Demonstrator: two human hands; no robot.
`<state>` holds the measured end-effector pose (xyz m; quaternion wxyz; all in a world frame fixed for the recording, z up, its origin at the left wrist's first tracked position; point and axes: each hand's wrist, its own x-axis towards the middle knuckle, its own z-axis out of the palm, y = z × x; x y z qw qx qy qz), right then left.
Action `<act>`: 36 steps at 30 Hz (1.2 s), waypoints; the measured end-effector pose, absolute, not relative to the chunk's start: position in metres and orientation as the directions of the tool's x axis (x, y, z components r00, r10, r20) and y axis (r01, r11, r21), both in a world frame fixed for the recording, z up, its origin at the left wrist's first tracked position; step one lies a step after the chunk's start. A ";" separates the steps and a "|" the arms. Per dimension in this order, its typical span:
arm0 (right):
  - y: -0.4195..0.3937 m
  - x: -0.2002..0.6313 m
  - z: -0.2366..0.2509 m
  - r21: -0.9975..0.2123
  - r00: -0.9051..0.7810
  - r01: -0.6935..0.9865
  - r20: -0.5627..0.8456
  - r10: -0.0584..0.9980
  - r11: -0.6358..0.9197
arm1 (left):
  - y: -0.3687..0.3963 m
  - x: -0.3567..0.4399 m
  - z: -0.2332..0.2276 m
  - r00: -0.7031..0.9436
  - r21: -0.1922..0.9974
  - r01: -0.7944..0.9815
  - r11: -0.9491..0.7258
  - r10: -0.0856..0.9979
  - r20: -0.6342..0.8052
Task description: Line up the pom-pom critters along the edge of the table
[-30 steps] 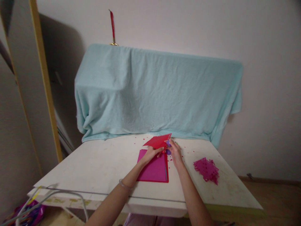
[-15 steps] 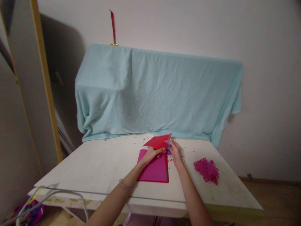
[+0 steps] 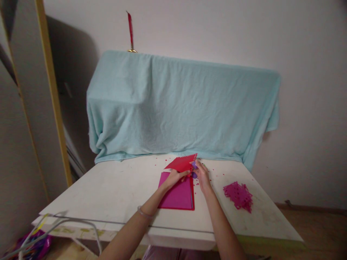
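Red sheet (image 3: 181, 164) x1 in 2 hands; purple punch (image 3: 193, 169) x1.

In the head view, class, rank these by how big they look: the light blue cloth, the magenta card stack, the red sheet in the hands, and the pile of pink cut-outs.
1. Light blue cloth, by far.
2. Magenta card stack.
3. Pile of pink cut-outs and red sheet: too alike to separate; the left hand hides part of the sheet.
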<state>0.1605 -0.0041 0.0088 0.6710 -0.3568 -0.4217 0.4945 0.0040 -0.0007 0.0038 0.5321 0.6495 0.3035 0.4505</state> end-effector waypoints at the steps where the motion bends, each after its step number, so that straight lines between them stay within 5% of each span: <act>1: -0.004 0.160 0.009 -0.895 0.154 -0.363 0.216 0.964 0.259 | 0.000 0.004 0.003 0.401 0.965 -0.080 -0.250 0.878 0.261; 36: -0.005 0.159 0.012 -0.902 0.130 -0.370 0.188 0.974 0.224 | -0.005 0.006 0.011 0.379 0.971 -0.107 -0.215 0.894 0.240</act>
